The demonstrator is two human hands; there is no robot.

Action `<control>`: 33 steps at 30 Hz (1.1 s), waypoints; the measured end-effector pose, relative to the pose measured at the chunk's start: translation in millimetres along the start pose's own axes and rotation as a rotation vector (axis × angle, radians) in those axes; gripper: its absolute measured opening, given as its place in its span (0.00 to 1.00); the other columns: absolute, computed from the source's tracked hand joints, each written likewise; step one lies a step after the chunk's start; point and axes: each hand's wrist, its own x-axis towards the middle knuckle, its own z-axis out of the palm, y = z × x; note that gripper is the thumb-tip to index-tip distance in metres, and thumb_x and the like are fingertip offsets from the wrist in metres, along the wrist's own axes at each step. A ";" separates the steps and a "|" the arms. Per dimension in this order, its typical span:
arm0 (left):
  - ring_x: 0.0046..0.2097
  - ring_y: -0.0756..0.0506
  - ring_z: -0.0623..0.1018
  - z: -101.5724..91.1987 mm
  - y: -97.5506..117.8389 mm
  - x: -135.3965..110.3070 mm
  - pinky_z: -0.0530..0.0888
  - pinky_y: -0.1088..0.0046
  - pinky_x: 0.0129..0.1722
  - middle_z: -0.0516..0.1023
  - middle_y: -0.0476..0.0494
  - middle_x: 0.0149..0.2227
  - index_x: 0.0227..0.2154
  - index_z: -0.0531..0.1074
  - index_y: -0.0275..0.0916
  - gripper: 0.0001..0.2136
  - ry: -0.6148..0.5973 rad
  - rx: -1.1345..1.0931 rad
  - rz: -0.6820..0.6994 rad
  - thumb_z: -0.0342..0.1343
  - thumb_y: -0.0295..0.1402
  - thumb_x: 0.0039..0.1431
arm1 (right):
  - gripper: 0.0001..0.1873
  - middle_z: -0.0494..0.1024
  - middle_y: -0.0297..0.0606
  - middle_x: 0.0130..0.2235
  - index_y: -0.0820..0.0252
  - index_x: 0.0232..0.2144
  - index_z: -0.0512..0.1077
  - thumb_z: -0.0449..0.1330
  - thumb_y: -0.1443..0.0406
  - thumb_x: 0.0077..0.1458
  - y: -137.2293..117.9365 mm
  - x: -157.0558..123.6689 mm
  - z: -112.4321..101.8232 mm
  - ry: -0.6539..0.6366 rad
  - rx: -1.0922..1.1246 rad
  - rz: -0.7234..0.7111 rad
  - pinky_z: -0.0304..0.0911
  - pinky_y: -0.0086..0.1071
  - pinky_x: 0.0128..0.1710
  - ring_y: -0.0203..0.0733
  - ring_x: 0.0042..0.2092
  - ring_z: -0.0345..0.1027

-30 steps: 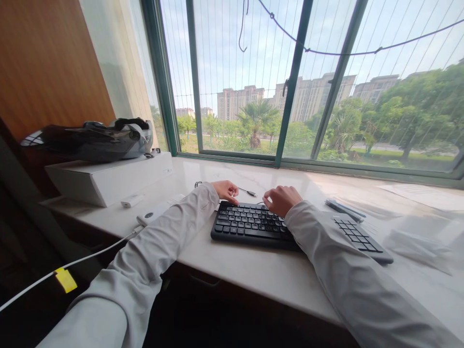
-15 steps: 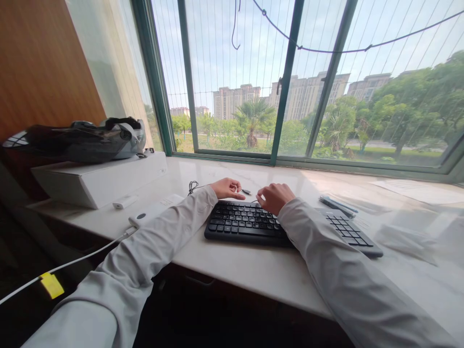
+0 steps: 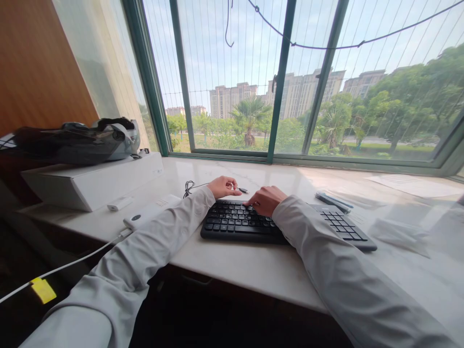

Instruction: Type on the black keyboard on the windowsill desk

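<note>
right hand (image 3: pixel 267 199) has straightened its forefinger over the keyboard (image 3: pixel 239 223), others folded; left hand (image 3: pixel 222 187) curls, fingers seemingly apart.

Right hand (image 3: pixel 267 199) over keyboard (image 3: pixel 241 228) (black), window (image 3: pixel 279 92)

The right sleeve (image 3: pixel 319 251) (cut off by the bottom edge) hides part of the keyboard (image 3: pixel 235 228).

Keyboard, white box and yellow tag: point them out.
Keyboard (image 3: pixel 234 222): head view, on the keys left of the number pad.
White box (image 3: pixel 116 182): head view, on its long side wall.
Yellow tag (image 3: pixel 44 290): head view, on its flat middle.
</note>
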 end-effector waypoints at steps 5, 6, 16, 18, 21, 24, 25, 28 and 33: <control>0.21 0.55 0.53 -1.5 -2.9 0.6 0.49 0.78 0.23 0.52 0.58 0.16 0.24 0.66 0.35 0.19 0.016 0.015 0.003 0.63 0.47 0.39 | 0.19 0.80 0.37 0.35 0.42 0.42 0.76 0.52 0.63 0.51 6.7 -0.1 3.0 0.054 0.040 0.024 0.60 0.31 0.35 0.42 0.37 0.72; 0.21 0.55 0.53 -2.1 -3.2 0.6 0.50 0.78 0.23 0.52 0.58 0.16 0.24 0.66 0.35 0.19 0.026 0.025 0.007 0.63 0.46 0.40 | 0.18 0.80 0.36 0.35 0.42 0.41 0.76 0.53 0.63 0.50 8.5 -0.3 3.0 0.050 0.053 0.031 0.60 0.31 0.35 0.42 0.37 0.72; 0.21 0.55 0.54 -5.5 -4.8 -0.8 0.51 0.77 0.23 0.55 0.57 0.16 0.24 0.67 0.35 0.19 0.027 0.082 0.011 0.63 0.47 0.40 | 0.17 0.80 0.34 0.34 0.40 0.36 0.78 0.55 0.65 0.48 21.0 -3.0 1.8 0.016 0.096 0.081 0.61 0.30 0.34 0.41 0.35 0.72; 0.21 0.55 0.55 -5.8 -3.7 -1.4 0.51 0.77 0.23 0.56 0.57 0.16 0.24 0.67 0.35 0.19 0.023 0.070 0.002 0.63 0.47 0.39 | 0.16 0.80 0.35 0.34 0.42 0.36 0.78 0.55 0.65 0.47 23.4 -4.2 1.4 0.004 0.100 0.094 0.61 0.30 0.34 0.41 0.34 0.72; 0.21 0.55 0.56 -7.1 -3.7 -1.5 0.52 0.77 0.23 0.57 0.56 0.17 0.24 0.67 0.35 0.19 0.027 0.053 -0.003 0.63 0.47 0.39 | 0.17 0.80 0.35 0.34 0.43 0.37 0.78 0.54 0.66 0.47 28.4 -6.0 0.9 0.030 0.096 0.095 0.61 0.30 0.35 0.40 0.35 0.71; 0.22 0.54 0.57 -9.1 -5.8 -1.0 0.53 0.77 0.23 0.58 0.56 0.17 0.24 0.67 0.36 0.19 0.031 0.064 -0.010 0.63 0.47 0.39 | 0.18 0.80 0.34 0.33 0.42 0.35 0.78 0.55 0.67 0.45 33.4 -6.9 1.4 -0.010 0.100 0.110 0.61 0.30 0.35 0.40 0.34 0.71; 0.22 0.54 0.58 -9.7 -6.6 -0.8 0.53 0.77 0.23 0.58 0.56 0.17 0.24 0.67 0.36 0.19 0.031 0.067 -0.011 0.63 0.47 0.39 | 0.17 0.80 0.34 0.33 0.43 0.35 0.79 0.56 0.67 0.45 34.6 -7.1 1.6 -0.033 0.104 0.117 0.60 0.30 0.34 0.40 0.34 0.71; 0.21 0.54 0.58 -11.0 -8.1 -0.4 0.53 0.77 0.23 0.58 0.56 0.17 0.23 0.67 0.36 0.18 0.029 0.073 -0.010 0.63 0.47 0.39 | 0.17 0.80 0.35 0.33 0.44 0.35 0.79 0.56 0.67 0.45 37.5 -8.1 0.4 -0.037 0.112 0.120 0.60 0.29 0.34 0.40 0.34 0.70; 0.22 0.55 0.58 -12.0 -9.1 -0.3 0.53 0.77 0.24 0.59 0.56 0.17 0.23 0.68 0.36 0.18 0.022 0.084 -0.008 0.63 0.46 0.40 | 0.17 0.79 0.33 0.29 0.45 0.30 0.80 0.53 0.68 0.47 44.1 -11.3 -3.8 0.012 0.095 0.141 0.58 0.29 0.33 0.38 0.31 0.68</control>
